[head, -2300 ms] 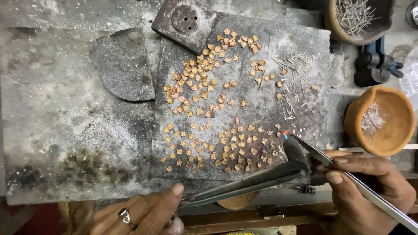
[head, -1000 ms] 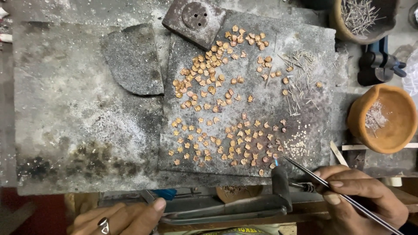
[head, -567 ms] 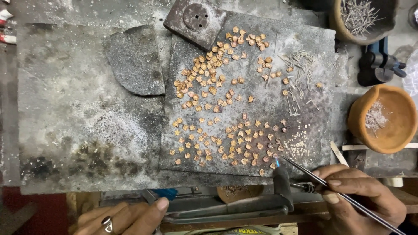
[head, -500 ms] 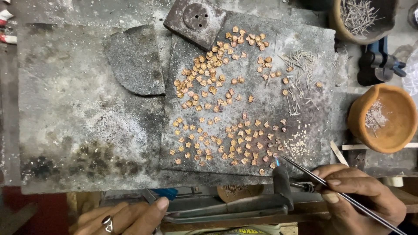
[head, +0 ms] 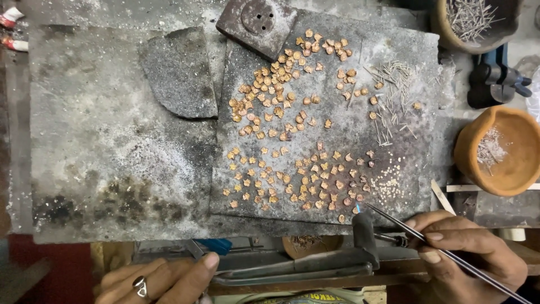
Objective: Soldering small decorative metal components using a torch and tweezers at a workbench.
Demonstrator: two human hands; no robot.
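From my feed, the copper bits (head: 304, 186) lie scattered on the slab (head: 394, 56), up and left of my right hand (head: 467, 256), the nearer hand. That hand pinches a thin rod (head: 427, 242) whose long axis slants from the desk's near right corner up-left, its blue tip just beside the bits nearest the slab's near edge. My left hand (head: 160, 278), ring on, rests loosely curled at the near edge, thumb touching a grey metal tool (head: 292, 270); I see nothing held in it.

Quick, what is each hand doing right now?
Left hand: holds nothing, fingertips resting on the dark metal tool.
Right hand: closed on a thin rod, tip at the small copper pieces.
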